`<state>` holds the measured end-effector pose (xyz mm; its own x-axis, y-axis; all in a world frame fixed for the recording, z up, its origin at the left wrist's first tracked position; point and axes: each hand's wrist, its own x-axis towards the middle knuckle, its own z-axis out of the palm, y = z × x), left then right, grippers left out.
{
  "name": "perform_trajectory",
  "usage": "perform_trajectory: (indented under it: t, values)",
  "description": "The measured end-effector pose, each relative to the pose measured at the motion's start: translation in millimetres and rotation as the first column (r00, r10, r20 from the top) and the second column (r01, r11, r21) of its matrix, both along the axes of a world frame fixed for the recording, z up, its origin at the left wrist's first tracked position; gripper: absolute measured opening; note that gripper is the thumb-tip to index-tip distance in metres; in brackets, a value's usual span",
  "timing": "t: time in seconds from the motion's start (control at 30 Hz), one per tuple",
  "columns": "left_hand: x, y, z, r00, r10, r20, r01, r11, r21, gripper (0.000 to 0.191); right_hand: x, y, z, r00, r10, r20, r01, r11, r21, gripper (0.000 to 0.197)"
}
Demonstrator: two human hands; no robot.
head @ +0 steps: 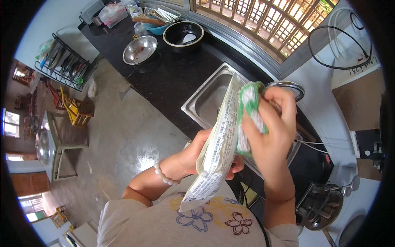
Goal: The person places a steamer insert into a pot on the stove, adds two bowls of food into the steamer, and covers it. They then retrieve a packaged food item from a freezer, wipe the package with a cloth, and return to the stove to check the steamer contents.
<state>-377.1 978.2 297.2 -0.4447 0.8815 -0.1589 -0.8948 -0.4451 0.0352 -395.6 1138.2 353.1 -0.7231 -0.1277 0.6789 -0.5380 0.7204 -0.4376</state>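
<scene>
My left hand (pixel 200 151) grips a flat printed packet (pixel 216 157) by its lower side, with fingertips showing past its right edge. The packet is tilted, and small writing covers the side facing me. In my right hand (pixel 274 123) is a folded green and white cloth (pixel 251 117), which lies against or close beside the packet's far side; whether they touch I cannot tell. Both hands are raised in front of a stainless steel sink (pixel 203 102). Part of the basin is hidden behind the packet and my hands.
A black countertop (pixel 166 83) surrounds the sink. A steel colander (pixel 140 49) and a black bowl (pixel 182 34) with a white spoon stand farther back. A curved chrome faucet (pixel 290 86) rises behind my right hand. Pans and ladles (pixel 324 207) are at lower right.
</scene>
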Motion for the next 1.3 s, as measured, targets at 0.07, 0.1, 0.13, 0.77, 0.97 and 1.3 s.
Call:
perform_trajectory:
  t: [0.07, 0.1, 0.13, 0.77, 0.97, 1.3]
  values:
    - [-1.7, -2.9, -22.6, 0.972, 0.044, -0.231, -0.039, 0.999, 0.03, 0.051, -9.1, 7.2, 3.2, 0.996, -0.026, 0.089, 0.024, 0.999, 0.025, 0.028]
    - [-5.0, -4.2, -17.0, 0.973, 0.003, -0.231, -0.006, 1.0, -0.012, 0.059, -15.2, 11.5, -2.3, 0.995, -0.034, 0.092, 0.031, 0.999, 0.034, 0.028]
    - [-8.9, -4.4, -7.9, 0.972, -0.052, -0.228, 0.041, 0.998, -0.05, 0.069, -19.2, 17.3, -5.4, 0.994, -0.054, 0.095, 0.05, 0.998, 0.046, 0.028]
    - [-8.4, 6.1, -18.3, 0.98, -0.174, -0.097, 0.189, 0.663, 0.724, 0.076, 49.5, 16.9, -16.7, 0.995, 0.026, -0.097, -0.057, 0.94, -0.337, 0.04]
    - [-11.6, 7.7, -23.2, 0.94, -0.166, -0.3, 0.307, 0.794, 0.524, 0.077, 46.6, 8.7, -17.6, 0.972, 0.228, 0.048, -0.214, 0.956, -0.201, 0.025]
    - [-26.6, -0.1, -18.9, 0.995, -0.062, -0.074, 0.082, 0.947, 0.31, 0.068, 14.7, 35.8, -18.3, 0.976, -0.213, 0.036, 0.216, 0.964, -0.157, 0.017]
